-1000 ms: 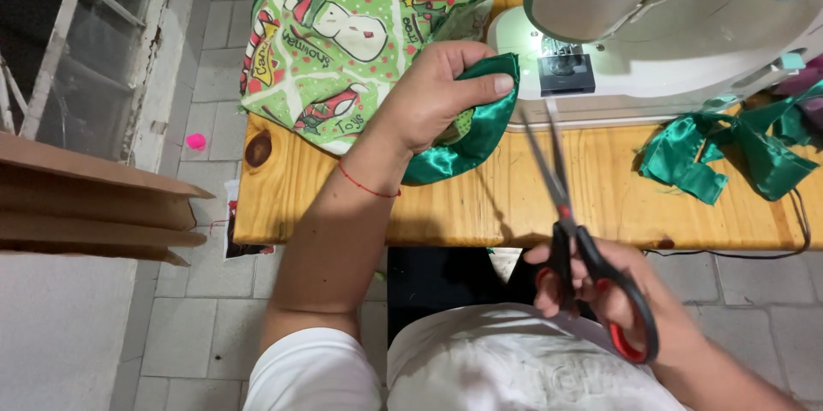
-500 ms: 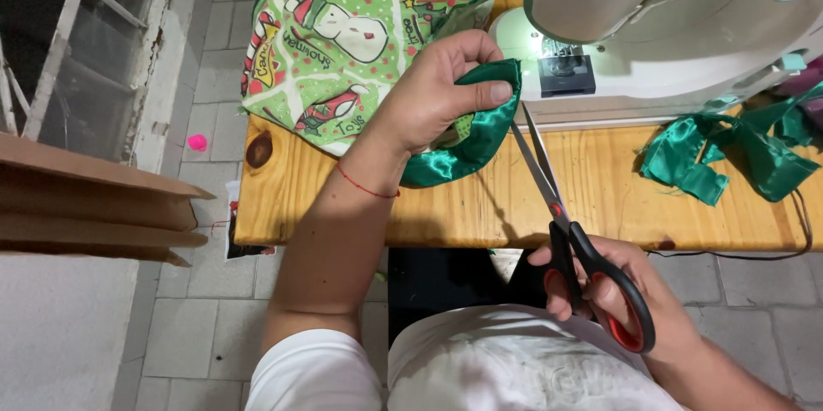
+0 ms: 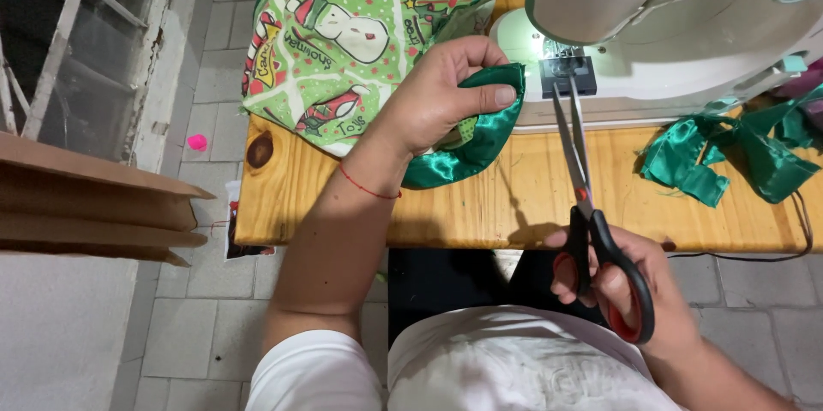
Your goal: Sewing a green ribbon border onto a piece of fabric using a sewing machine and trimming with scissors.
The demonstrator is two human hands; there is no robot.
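A green printed cloth piece with a snowman picture and shiny green satin edging (image 3: 343,51) is spread on the pale wooden desk (image 3: 549,205), its near corner lying just in front of the white sewing machine (image 3: 651,25). That satin corner is pinched by the left hand (image 3: 446,94), thumb on top and fingers curled beneath, with a thin red cord seen around the wrist. A pair of scissors with black and red handles (image 3: 591,231) is gripped by the right hand (image 3: 626,291), fingers threaded through the loops; the blades are slightly parted and are pointed up toward the machine's lit needle area. A heap of green satin scraps (image 3: 729,154) is seen at the desk's right side, well apart from both hands.
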